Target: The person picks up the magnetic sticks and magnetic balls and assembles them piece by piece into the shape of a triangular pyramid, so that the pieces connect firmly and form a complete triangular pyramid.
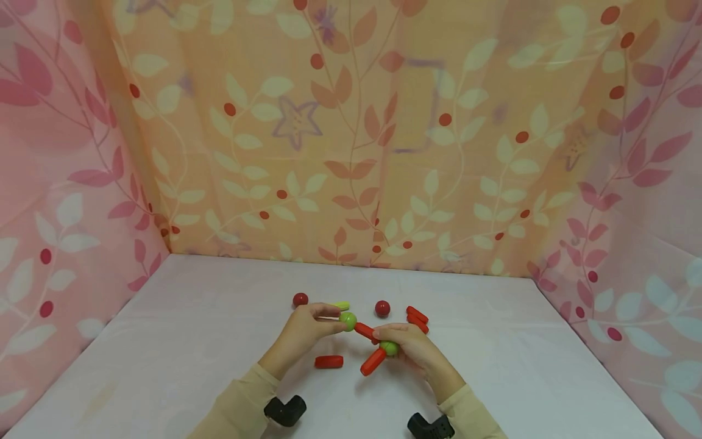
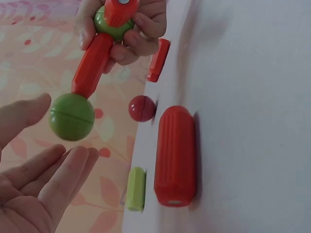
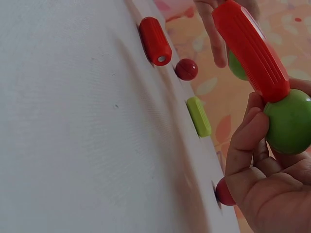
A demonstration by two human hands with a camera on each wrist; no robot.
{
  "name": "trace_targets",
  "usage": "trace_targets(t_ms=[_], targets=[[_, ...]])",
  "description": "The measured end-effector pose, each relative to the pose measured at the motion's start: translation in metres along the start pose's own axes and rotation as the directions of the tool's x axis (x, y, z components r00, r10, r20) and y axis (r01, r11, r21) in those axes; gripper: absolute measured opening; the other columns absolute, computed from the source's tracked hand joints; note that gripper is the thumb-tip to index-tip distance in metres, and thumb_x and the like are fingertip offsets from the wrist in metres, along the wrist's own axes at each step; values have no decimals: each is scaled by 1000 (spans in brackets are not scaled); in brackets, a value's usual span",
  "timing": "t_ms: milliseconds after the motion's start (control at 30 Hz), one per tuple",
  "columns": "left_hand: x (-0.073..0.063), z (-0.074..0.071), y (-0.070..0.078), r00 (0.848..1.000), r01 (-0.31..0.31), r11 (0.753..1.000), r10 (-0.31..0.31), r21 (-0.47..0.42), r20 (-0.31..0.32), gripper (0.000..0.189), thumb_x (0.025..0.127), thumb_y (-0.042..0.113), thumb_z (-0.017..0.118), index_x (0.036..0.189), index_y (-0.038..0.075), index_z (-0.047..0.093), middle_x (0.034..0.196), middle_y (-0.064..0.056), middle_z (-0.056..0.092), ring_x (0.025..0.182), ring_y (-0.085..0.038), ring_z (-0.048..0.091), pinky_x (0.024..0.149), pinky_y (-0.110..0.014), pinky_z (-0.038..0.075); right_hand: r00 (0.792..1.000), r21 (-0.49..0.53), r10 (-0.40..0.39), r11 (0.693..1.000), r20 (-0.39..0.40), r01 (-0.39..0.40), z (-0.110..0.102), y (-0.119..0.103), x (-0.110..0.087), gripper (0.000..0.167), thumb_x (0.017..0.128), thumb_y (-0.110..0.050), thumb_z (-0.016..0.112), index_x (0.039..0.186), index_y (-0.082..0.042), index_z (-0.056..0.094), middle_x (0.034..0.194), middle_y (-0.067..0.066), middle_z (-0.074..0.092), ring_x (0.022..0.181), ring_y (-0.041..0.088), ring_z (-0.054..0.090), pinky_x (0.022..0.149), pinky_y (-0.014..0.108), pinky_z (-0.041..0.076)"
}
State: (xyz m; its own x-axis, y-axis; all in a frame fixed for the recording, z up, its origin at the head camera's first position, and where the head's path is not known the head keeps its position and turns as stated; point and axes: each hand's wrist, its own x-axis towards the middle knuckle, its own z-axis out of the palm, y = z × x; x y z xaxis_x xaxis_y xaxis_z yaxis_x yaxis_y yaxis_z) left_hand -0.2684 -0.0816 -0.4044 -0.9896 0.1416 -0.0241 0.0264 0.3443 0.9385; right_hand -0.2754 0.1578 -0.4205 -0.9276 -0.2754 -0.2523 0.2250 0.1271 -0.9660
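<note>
A chain of toy balls and rods hangs between my hands over the table. My right hand (image 1: 410, 344) grips one green ball (image 3: 290, 121) between thumb and fingers. From that ball one red rod (image 1: 373, 362) points towards me, its end showing a small silvery disc in the left wrist view. Another red rod (image 2: 92, 65) runs left to a second green ball (image 2: 72, 116). Around this second ball, my left hand (image 1: 307, 327) spreads its thumb and nearly straight fingers, with gaps between them and the ball in the left wrist view.
On the white table (image 1: 181, 341) a loose red rod (image 1: 329, 361) lies nearest me. Farther back are a red ball (image 1: 300, 299), a yellow-green rod (image 1: 341, 305), another red ball (image 1: 382, 308) and two red rods (image 1: 418, 315). Patterned cloth (image 1: 351, 183) walls off the back and sides.
</note>
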Motion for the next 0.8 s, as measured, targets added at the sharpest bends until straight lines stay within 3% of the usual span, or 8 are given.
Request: trace_targets(t_ms=[200, 500, 800], targets=[[0, -6, -2, 1000, 28, 996, -29, 87, 7, 39, 80, 27, 84, 112, 8, 71, 111, -4, 72, 98, -17, 65, 90, -40, 54, 1000, 11, -3, 1000, -15, 4, -2, 0, 0, 25, 93, -26, 67, 103, -5, 76, 86, -1, 72, 77, 13, 63, 73, 24, 51], [-3, -9, -13, 993, 65, 983, -81, 174, 84, 30, 81, 17, 82, 106, 5, 71, 99, -4, 74, 91, -15, 66, 85, -36, 58, 1000, 23, -21, 1000, 8, 21, -4, 1, 1, 22, 95, -24, 65, 101, -5, 76, 84, -2, 71, 74, 12, 62, 70, 23, 51], [-4, -9, -20, 986, 76, 979, -102, 189, 129, 26, 80, 16, 82, 103, 7, 72, 91, 1, 74, 85, -12, 65, 79, -32, 56, 1000, 29, -18, 999, 15, 17, -5, 1, 0, 23, 94, -26, 66, 99, -6, 76, 82, -2, 71, 72, 12, 61, 69, 21, 50]])
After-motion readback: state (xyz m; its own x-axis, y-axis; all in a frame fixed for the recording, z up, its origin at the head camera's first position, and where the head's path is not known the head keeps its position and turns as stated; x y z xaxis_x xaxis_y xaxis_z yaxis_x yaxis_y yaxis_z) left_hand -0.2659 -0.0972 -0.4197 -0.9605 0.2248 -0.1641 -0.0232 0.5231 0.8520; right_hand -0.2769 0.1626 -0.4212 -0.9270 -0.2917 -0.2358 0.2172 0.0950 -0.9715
